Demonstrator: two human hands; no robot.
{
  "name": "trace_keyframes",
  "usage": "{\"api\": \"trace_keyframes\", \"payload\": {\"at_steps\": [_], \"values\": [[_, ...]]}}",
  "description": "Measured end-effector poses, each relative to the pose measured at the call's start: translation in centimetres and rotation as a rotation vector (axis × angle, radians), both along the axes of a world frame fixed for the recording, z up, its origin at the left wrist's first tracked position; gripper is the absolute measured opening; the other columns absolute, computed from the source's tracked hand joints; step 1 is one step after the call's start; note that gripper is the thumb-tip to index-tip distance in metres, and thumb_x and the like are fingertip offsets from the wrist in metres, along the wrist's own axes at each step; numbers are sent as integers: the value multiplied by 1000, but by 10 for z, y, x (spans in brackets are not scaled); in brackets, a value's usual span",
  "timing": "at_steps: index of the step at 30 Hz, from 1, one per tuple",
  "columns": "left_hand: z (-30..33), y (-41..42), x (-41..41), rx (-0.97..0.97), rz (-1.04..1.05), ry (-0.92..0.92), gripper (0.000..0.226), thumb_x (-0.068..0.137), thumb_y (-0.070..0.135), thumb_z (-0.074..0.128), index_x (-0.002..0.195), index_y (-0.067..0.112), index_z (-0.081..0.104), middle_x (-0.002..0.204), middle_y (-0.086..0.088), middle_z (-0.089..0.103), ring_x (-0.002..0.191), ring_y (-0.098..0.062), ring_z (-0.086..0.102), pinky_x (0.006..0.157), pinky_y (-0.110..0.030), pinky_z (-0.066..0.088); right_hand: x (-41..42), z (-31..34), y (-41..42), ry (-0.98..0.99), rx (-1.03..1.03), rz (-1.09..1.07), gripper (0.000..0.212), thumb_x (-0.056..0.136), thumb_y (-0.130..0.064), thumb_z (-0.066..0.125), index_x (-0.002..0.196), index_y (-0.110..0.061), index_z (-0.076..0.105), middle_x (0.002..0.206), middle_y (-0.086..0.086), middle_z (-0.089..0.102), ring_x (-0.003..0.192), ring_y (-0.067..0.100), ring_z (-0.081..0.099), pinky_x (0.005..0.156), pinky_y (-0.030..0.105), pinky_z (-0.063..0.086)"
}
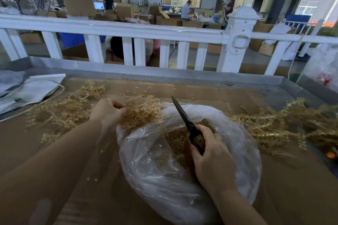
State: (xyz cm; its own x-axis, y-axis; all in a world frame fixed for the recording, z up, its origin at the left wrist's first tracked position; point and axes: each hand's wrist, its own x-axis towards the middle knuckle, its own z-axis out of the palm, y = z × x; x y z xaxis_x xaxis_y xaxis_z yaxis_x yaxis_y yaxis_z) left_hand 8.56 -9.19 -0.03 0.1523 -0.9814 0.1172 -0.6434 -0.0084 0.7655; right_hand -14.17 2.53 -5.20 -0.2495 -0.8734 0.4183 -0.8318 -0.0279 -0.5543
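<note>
Head view: left hand (pixel 108 110) grips a tan sprig bunch (pixel 141 113) at the plastic bag (pixel 182 179) rim, right hand (pixel 210 159) grips closed scissors (pixel 184 118) mid-table (pixel 292 197), far metal edge (pixel 164 76) well apart.

Hands: 2, i.e. left hand (pixel 108 111) + right hand (pixel 212 162). Scissors (pixel 184 118): 1 pr. Clear plastic bag (pixel 155 166): 1. Tan sprigs in 3 lots: bunch (pixel 142 113), left heap (pixel 64 111), right heap (pixel 274 126); loose bits too many to count. White paper bag (pixel 34 89): 1. Bkgd: 3 workers: dark-shirt worker (pixel 108 0), white-shirt worker (pixel 186 10), far-right worker (pixel 230 4). White railing (pixel 128 30): 1, w/ 1 capped post (pixel 239 38).
</note>
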Motion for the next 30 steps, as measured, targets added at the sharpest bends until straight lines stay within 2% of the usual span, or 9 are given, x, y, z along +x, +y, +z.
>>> {"api": "trace_keyframes", "payload": {"at_steps": [3, 7, 10, 12, 14, 20, 25, 28, 30], "values": [[1, 0, -3, 9, -9, 3, 20, 87, 15, 67, 106, 12, 59, 102, -10, 64, 85, -21, 58, 80, -31, 47, -1, -1, 0, 4, -3, -1, 46, 87, -29, 65, 130, -32, 51, 107, -7, 56, 102, 16, 53, 79, 29, 45], [4, 1, -8, 65, -74, -95, 59, 90, 26, 63, 140, 7, 40, 126, -16, 56, 113, -29, 55, 98, -39, 43, -1, -1, 0, 2, -11, -1, 46, 86, -28, 66, 129, -32, 52, 104, -7, 56, 99, 15, 54, 78, 27, 42], [4, 2, -10, 45, -92, -80, 31, 89, 25, 65, 115, 9, 61, 112, -11, 63, 100, -24, 59, 90, -35, 46, 0, -2, 0, 9, -22, -7, 46, 85, -27, 67, 128, -31, 53, 105, -7, 57, 99, 15, 54, 75, 25, 39], [4, 4, -10, 19, -70, -24, 12, 86, 23, 68, 93, 15, 62, 93, -4, 65, 84, -18, 60, 79, -31, 47, -1, -2, -1, 16, -27, -8, 45, 85, -27, 67, 128, -30, 53, 104, -6, 58, 99, 15, 55, 75, 24, 39], [4, 4, -10, 0, -62, -13, 12, 84, 22, 70, 86, 17, 60, 86, -1, 64, 81, -17, 60, 77, -31, 48, -1, -2, -1, 21, -29, -10, 46, 84, -27, 68, 128, -30, 54, 105, -6, 59, 99, 15, 55, 76, 25, 41], [0, 5, -16, -21, -52, -118, 35, 90, 18, 64, 123, 7, 57, 110, -10, 66, 86, -16, 56, 81, -28, 45, 0, -1, -1, 24, -24, -8, 45, 85, -28, 66, 129, -30, 53, 107, -6, 59, 102, 15, 55, 78, 25, 41], [-2, 6, -22, -24, -28, -147, 40, 96, 22, 53, 134, 9, 52, 125, -11, 62, 100, -24, 59, 86, -30, 42, 0, 0, -1, 16, -16, -11, 46, 86, -28, 65, 130, -29, 52, 109, -4, 59, 103, 16, 54, 81, 27, 42], [-4, 6, -21, -34, -17, -127, 33, 98, 19, 48, 130, 14, 57, 114, -6, 67, 83, -18, 58, 78, -27, 44, -1, 0, 0, 17, -10, -7, 47, 86, -28, 65, 131, -29, 51, 111, -5, 58, 105, 16, 53, 83, 27, 41], [-5, 8, -22, -10, -31, -102, 33, 94, 15, 52, 126, 19, 59, 105, -4, 68, 78, -20, 61, 82, -31, 50, -1, 0, 0, 15, -8, -6, 47, 87, -28, 65, 131, -29, 51, 112, -4, 58, 106, 17, 53, 83, 28, 42]]}}
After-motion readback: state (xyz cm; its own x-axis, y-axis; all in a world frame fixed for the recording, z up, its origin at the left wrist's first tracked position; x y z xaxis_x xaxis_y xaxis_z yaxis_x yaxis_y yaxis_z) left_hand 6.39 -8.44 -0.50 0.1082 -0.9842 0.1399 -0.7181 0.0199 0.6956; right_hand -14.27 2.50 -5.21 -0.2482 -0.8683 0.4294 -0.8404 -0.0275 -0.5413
